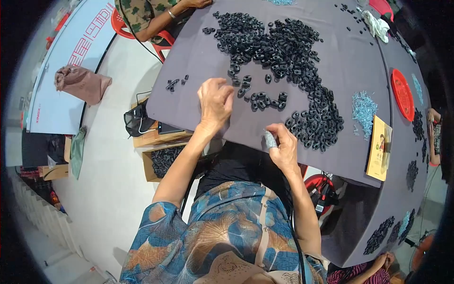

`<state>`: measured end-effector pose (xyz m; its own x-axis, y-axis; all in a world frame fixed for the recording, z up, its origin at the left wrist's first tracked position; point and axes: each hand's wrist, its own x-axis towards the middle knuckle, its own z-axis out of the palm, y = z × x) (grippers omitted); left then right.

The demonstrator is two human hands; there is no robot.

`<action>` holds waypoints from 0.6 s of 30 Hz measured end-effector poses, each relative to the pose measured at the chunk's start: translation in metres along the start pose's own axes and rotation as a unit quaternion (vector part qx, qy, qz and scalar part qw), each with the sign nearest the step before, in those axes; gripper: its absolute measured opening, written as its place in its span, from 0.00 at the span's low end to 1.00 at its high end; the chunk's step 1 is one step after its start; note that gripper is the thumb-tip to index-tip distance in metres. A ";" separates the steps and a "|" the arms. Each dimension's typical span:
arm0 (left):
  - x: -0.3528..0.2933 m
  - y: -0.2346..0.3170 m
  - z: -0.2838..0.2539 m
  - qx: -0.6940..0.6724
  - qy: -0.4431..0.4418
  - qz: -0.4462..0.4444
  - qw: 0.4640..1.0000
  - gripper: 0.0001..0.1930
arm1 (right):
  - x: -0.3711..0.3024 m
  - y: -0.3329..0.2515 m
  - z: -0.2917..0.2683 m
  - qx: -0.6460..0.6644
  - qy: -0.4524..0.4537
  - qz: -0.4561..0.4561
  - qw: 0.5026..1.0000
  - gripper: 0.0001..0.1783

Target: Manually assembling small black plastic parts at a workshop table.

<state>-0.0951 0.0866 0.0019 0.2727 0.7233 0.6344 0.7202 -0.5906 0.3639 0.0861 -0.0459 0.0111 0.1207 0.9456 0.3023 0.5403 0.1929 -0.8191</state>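
Note:
My left hand (215,102) is over the grey tabletop with its fingers curled inward, close to a few small black plastic parts (244,89). Whatever lies between its fingertips is hidden. Nearer the table's front edge, my right hand (283,147) has its thumb and forefinger drawn together in a pinch. A grey-white wrap covers one of its digits, and anything in the pinch is too small to name. Between and beyond the hands, a short row of black parts (268,101) lies apart from the large heap of black parts (279,47), which curves down the right side.
Small clear-blue pieces (364,111) lie in a pile at right, near a yellow booklet (379,147) and a red tray (402,94). A few loose parts (174,84) lie at left. Another person's arm (163,21) rests at the far edge. A box of black parts (163,163) stands below.

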 end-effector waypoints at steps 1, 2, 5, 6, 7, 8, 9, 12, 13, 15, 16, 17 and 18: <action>0.003 0.003 0.003 -0.020 -0.002 0.000 1.000 0.06 | 0.000 0.000 0.000 0.001 -0.002 -0.002 1.000 0.13; 0.007 0.005 0.008 -0.027 0.007 0.013 1.000 0.05 | 0.000 0.000 0.000 0.001 0.000 -0.001 1.000 0.13; 0.018 0.017 0.015 -0.028 -0.034 0.002 0.999 0.05 | 0.000 0.003 0.000 0.000 -0.001 -0.001 1.000 0.13; 0.020 0.020 0.019 -0.016 -0.042 -0.005 0.999 0.04 | 0.000 0.004 0.000 -0.001 0.001 -0.008 1.000 0.14; 0.020 0.023 0.022 -0.016 -0.042 -0.004 0.999 0.04 | -0.001 0.004 0.000 -0.003 0.003 -0.015 1.000 0.14; 0.020 0.025 0.024 0.017 -0.047 -0.009 0.999 0.03 | -0.001 0.005 0.001 -0.003 0.004 -0.015 1.000 0.14; 0.020 0.026 0.026 0.051 -0.052 -0.015 0.997 0.03 | -0.001 0.006 0.003 0.003 0.010 -0.016 1.000 0.14; 0.019 0.028 0.028 0.064 -0.051 -0.011 0.997 0.03 | -0.001 0.006 0.005 0.013 0.018 -0.019 1.000 0.13; 0.019 0.029 0.029 0.065 -0.052 -0.011 0.997 0.03 | 0.000 0.006 0.005 0.016 0.020 -0.022 0.999 0.13; 0.017 0.032 0.031 0.015 -0.073 -0.027 0.997 0.03 | 0.000 0.004 0.002 0.008 0.008 -0.014 1.000 0.14; 0.016 0.032 0.033 0.002 -0.077 -0.027 0.997 0.03 | 0.000 0.004 0.001 0.000 -0.003 -0.006 1.000 0.15; 0.015 0.030 0.032 0.004 -0.077 -0.028 0.997 0.03 | 0.000 0.004 0.001 0.002 -0.004 -0.007 1.000 0.15; 0.016 0.028 0.031 -0.011 -0.067 -0.040 0.997 0.03 | 0.000 0.004 0.002 -0.002 -0.002 -0.010 1.000 0.15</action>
<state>-0.0508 0.0924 0.0008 0.2989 0.8093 0.5056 0.7291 -0.5355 0.4262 0.0872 -0.0446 0.0067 0.1064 0.9425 0.3168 0.5451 0.2112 -0.8113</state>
